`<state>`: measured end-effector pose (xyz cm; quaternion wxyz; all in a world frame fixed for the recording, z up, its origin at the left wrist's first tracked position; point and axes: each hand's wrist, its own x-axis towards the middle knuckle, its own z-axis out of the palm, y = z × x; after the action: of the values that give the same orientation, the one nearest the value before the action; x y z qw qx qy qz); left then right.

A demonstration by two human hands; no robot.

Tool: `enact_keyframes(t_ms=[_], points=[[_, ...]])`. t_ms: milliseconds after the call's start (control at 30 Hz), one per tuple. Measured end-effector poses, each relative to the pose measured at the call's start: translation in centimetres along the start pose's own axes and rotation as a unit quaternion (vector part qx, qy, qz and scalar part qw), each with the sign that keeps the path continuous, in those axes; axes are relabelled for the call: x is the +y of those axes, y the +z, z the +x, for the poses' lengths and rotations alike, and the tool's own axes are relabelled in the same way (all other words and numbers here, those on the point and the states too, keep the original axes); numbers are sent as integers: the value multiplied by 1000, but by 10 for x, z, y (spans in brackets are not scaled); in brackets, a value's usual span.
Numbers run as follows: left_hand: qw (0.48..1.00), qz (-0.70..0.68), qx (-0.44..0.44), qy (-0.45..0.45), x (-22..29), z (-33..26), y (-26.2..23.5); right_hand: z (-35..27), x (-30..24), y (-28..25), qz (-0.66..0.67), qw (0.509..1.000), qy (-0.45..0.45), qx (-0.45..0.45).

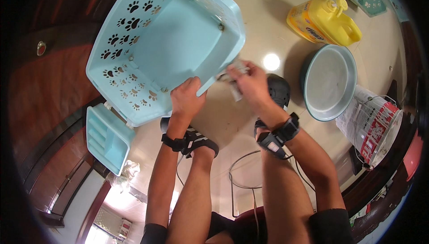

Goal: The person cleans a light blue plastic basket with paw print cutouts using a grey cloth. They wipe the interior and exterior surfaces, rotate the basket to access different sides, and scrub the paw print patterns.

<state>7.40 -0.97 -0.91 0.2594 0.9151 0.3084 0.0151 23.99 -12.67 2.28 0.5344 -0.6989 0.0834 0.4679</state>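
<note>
Wiping basket rim | left hand (187,95) grips light-blue plastic basket (170,42) | right hand (250,83) clutches crumpled cloth (236,72) | next, likely: rotate basket, steady pressure

left hand (187,95) grips blue basket (165,42) rim | right hand (251,82) presses cloth (236,76) on edge | basin (330,80) nearby

Looks like a home, most likely a washing corner on a glossy cream tiled floor (268,16). Shown by a yellow detergent jug (322,21), a round basin (330,82), a plastic bucket (371,125), dark wooden furniture (49,92) alongside, and sandals (196,141) worn indoors.
</note>
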Motion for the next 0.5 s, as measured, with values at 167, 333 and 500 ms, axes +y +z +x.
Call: enact_keyframes(t_ms=[167,333,500], points=[[998,-30,-52,22,16,22,-15,-1,23,14,-243,963,-24,-113],[993,-31,-105,-33,15,4,-46,-1,5,-15,-548,825,-125,-57],[997,-41,-44,-40,20,-6,-47,5,-2,-26,-278,939,-198,-36]])
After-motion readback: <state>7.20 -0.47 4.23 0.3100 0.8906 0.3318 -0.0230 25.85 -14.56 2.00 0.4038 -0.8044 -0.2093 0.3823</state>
